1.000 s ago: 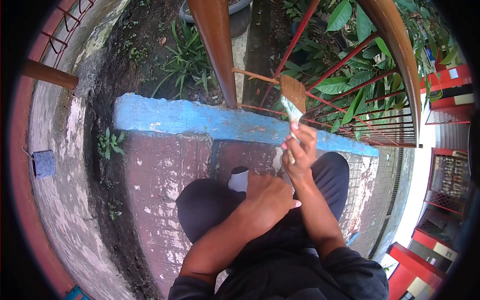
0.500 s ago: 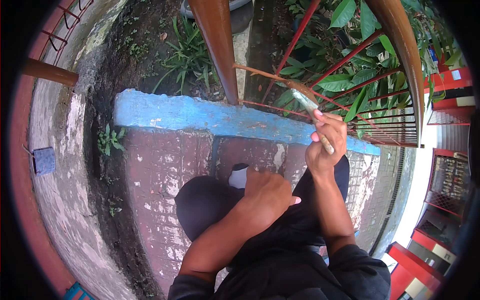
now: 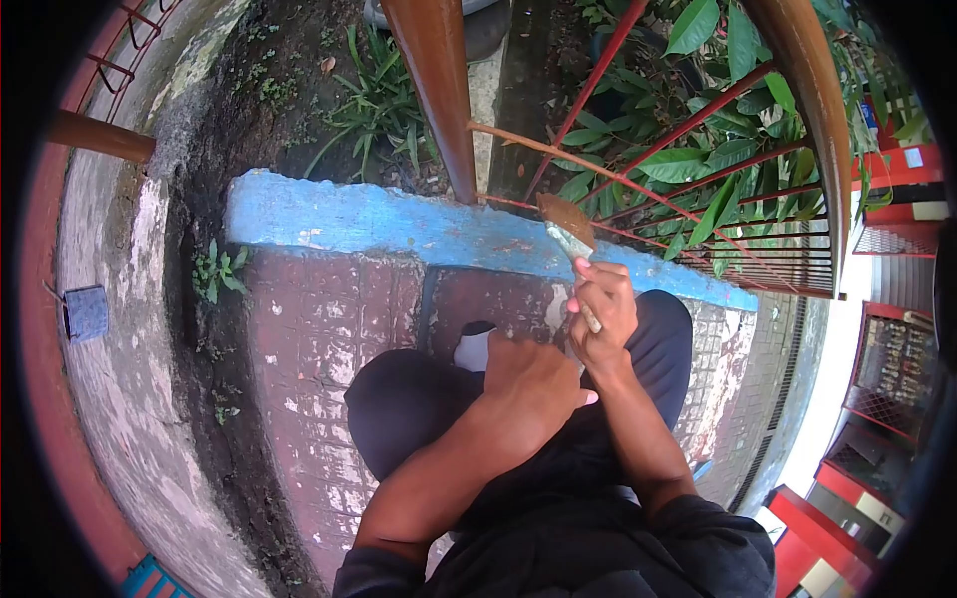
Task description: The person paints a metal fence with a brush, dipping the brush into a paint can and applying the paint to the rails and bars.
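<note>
My right hand (image 3: 604, 311) is closed around the handle of a paintbrush (image 3: 571, 241). Brown paint covers its bristles, and pale smears mark the ferrule and handle. The brush head lies over the far edge of the blue ledge (image 3: 339, 214), near the thin lower bars of the metal fence (image 3: 638, 186); contact cannot be made out. A stretch of upper rod is orange-brown, while other bars are red. My left hand (image 3: 528, 384) is curled above my lap, back upward, thumb showing at right and other fingers hidden. Beside it shows part of a white thing with a dark top (image 3: 473, 349).
A brown post (image 3: 439, 100) rises from the ledge, and a curved brown frame (image 3: 812, 110) stands at right. Leafy plants (image 3: 688, 149) grow behind the bars. A worn wall (image 3: 125, 339) with a small blue-grey cloth (image 3: 87, 313) is at left. Worn red paving (image 3: 309, 369) lies below.
My right hand and the paintbrush have moved left and closer to me, away from the upper rod. More of that orange-brown rod shows now. My left hand has barely moved.
</note>
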`<control>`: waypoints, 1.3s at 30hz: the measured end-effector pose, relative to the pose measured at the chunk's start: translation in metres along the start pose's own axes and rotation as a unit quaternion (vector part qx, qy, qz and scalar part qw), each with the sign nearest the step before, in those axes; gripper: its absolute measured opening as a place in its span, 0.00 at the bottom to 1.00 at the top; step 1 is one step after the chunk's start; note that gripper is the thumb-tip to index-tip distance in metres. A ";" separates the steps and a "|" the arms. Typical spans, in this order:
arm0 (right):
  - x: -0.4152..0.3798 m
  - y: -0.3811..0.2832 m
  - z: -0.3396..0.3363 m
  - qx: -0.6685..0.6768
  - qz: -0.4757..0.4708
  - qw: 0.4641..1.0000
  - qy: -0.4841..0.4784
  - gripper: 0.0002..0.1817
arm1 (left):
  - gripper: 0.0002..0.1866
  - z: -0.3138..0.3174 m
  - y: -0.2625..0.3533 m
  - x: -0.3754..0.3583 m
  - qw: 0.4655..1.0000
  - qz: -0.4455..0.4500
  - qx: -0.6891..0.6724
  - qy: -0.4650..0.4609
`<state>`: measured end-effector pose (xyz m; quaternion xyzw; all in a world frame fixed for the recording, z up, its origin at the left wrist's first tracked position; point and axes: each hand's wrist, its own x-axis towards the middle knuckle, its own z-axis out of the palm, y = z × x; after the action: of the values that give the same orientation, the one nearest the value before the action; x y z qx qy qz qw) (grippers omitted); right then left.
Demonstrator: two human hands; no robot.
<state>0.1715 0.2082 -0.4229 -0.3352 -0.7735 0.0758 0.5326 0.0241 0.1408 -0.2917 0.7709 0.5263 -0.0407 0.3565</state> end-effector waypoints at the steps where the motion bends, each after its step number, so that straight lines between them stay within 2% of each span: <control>1: 0.008 0.006 -0.001 0.011 0.001 1.000 0.013 0.26 | 0.30 0.001 0.000 0.000 1.000 0.002 0.000 0.016; 5: 0.062 0.021 -0.026 0.014 -0.006 0.999 0.048 0.22 | 0.30 0.001 0.003 -0.004 0.999 0.015 0.026 0.024; 8: 0.070 0.010 -0.040 -0.020 -0.055 0.996 0.072 0.20 | 0.32 -0.005 0.004 -0.001 0.999 0.016 0.034 -0.010; 9: 0.065 0.012 -0.040 -0.005 -0.087 0.992 0.086 0.19 | 0.34 -0.008 0.004 0.000 0.999 0.020 0.037 -0.014; 10: 0.061 0.011 -0.034 0.014 -0.079 0.991 0.109 0.20 | 0.35 -0.009 0.004 0.000 0.999 0.023 0.041 -0.017; 12: 0.048 0.010 -0.021 -0.009 -0.027 0.996 0.079 0.22 | 0.36 0.003 -0.002 0.000 0.996 0.051 0.076 0.013; 14: 0.023 0.007 -0.010 -0.013 -0.023 0.999 0.043 0.26 | 0.39 0.009 -0.005 0.004 0.993 0.071 0.071 0.058; 15: 0.015 0.003 -0.010 -0.023 -0.024 0.998 0.058 0.26 | 0.41 0.003 -0.003 0.010 0.996 0.050 0.077 -0.010; 17: 0.002 -0.003 -0.013 0.052 0.026 0.998 0.011 0.27 | 0.42 -0.001 -0.002 0.016 0.994 0.058 0.087 -0.024; 18: 0.007 -0.003 -0.016 0.046 0.028 0.998 0.017 0.27 | 0.42 -0.001 -0.001 0.017 0.994 0.058 0.084 -0.037; 20: 0.018 0.000 -0.023 0.034 0.008 0.999 0.019 0.23 | 0.41 -0.003 0.002 0.022 0.993 0.067 0.088 -0.039; 25: 0.070 0.017 -0.040 0.038 -0.009 0.999 0.037 0.21 | 0.38 0.002 0.006 0.027 0.991 0.091 0.091 -0.042; 27: 0.065 0.020 -0.036 0.049 -0.007 0.998 0.040 0.20 | 0.36 0.001 0.008 0.022 0.990 0.113 0.082 0.009; 28: 0.056 0.017 -0.035 0.030 -0.043 0.998 0.038 0.19 | 0.36 -0.001 0.009 0.021 0.991 0.110 0.081 0.007; 29: 0.048 0.016 -0.034 0.012 -0.078 0.996 0.034 0.19 | 0.36 -0.003 0.009 0.020 0.989 0.114 0.093 -0.008; 32: 0.040 0.015 -0.031 0.026 -0.080 0.993 0.079 0.17 | 0.36 0.001 0.004 0.021 0.989 0.113 0.093 -0.033; 34: 0.041 0.016 -0.027 0.031 -0.047 0.995 0.088 0.18 | 0.36 -0.001 0.003 0.022 0.990 0.108 0.081 -0.051; 36: 0.031 0.013 -0.017 0.026 0.041 0.998 0.042 0.19 | 0.35 -0.010 0.001 0.026 0.980 0.063 0.087 -0.169; 37: 0.029 0.002 -0.016 0.026 0.068 0.997 0.039 0.21 | 0.35 -0.012 0.003 0.026 0.978 0.059 0.080 -0.185; 39: 0.029 -0.024 -0.024 0.030 0.132 0.991 0.024 0.22 | 0.35 -0.011 0.008 0.030 0.960 0.011 0.023 -0.278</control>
<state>0.1755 0.2013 -0.3789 -0.4197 -0.7067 0.1607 0.5465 0.0401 0.1695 -0.2926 0.7429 0.3971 -0.2619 0.4710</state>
